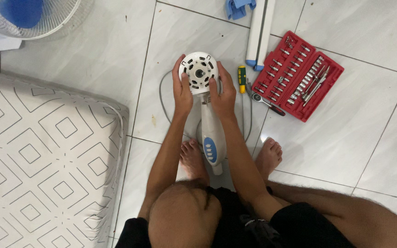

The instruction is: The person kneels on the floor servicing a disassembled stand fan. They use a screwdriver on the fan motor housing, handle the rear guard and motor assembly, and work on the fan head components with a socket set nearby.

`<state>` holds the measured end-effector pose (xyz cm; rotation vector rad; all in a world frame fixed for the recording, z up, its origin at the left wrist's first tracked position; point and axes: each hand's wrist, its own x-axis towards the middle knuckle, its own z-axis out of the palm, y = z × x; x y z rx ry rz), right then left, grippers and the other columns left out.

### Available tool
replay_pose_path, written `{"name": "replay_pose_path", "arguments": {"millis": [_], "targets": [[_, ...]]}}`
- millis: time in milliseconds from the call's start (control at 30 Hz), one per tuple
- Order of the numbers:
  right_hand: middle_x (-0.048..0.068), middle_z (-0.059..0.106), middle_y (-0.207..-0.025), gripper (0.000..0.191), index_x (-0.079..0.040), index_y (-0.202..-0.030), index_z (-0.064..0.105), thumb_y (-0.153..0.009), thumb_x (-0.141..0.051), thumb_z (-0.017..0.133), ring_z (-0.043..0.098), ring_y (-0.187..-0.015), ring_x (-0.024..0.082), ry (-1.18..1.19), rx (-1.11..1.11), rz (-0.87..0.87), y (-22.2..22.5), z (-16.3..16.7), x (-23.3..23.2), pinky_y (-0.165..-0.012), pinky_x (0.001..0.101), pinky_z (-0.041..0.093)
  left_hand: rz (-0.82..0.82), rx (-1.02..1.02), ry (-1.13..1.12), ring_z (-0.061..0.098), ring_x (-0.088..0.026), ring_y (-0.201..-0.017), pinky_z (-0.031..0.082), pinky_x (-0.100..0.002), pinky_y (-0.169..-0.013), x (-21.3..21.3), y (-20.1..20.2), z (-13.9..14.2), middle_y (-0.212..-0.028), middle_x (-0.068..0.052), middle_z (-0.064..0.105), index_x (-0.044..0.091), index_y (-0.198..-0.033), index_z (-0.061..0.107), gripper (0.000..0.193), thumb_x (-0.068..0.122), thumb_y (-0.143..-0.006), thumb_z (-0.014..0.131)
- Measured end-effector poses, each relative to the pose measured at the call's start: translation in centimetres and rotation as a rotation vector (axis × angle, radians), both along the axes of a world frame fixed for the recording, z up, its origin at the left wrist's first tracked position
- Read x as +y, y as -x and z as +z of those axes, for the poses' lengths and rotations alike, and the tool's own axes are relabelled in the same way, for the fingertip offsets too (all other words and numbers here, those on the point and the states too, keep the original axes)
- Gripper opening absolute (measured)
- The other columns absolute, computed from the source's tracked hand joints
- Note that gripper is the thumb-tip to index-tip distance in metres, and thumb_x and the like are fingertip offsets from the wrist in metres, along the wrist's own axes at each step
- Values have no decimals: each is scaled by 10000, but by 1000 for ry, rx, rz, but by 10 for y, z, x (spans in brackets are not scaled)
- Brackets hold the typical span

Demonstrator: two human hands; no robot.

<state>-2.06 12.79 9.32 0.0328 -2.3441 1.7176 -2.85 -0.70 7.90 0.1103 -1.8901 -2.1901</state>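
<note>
A white fan motor housing [199,72] with a round slotted face lies on the tiled floor, joined to a white neck with a blue button panel [210,149]. My left hand [180,89] grips the round housing's left side. Along its right side lies my right hand [223,93], fingers curled against it. Both hands hold the housing between them. A grey cord [162,102] loops out from under it.
A red case of sockets and bits [303,74] lies open at the right, a ratchet [265,102] and a yellow-green screwdriver [241,79] beside it. A patterned mattress [42,151] fills the left. A fan guard [33,18] sits top left, a white pole [260,32] top centre.
</note>
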Motion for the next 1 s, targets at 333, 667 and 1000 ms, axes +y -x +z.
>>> {"name": "replay_pose_path", "arguments": {"millis": [333, 667, 1000], "targets": [[147, 527, -1186, 438, -27, -1419, 547, -998, -85, 653, 576, -1043, 259, -233, 93, -62, 15, 5, 1, -908, 355, 513, 30, -10, 46, 476, -265, -1433, 385, -375, -1219, 4, 9, -3, -1561, -161, 456, 12, -1529, 400, 470, 148, -1097, 526], [102, 580, -1208, 409, -24, -1376, 560, -989, -93, 672, 590, -1032, 198, -118, 14, -85, 5, 4, -5, -838, 317, 521, -12, -13, 119, 422, -275, -1497, 337, -378, -1259, -6, 7, 0, -1594, -143, 438, 26, -1528, 434, 465, 51, -1067, 480], [125, 546, -1266, 464, -37, -1438, 563, -993, -81, 688, 588, -1094, 227, -156, 43, -80, 8, -7, -5, -859, 318, 531, -48, 56, 20, 315, -299, -1585, 266, -400, -1313, -5, 5, 5, -1682, -177, 336, 35, -1545, 392, 453, 90, -1101, 467]]}}
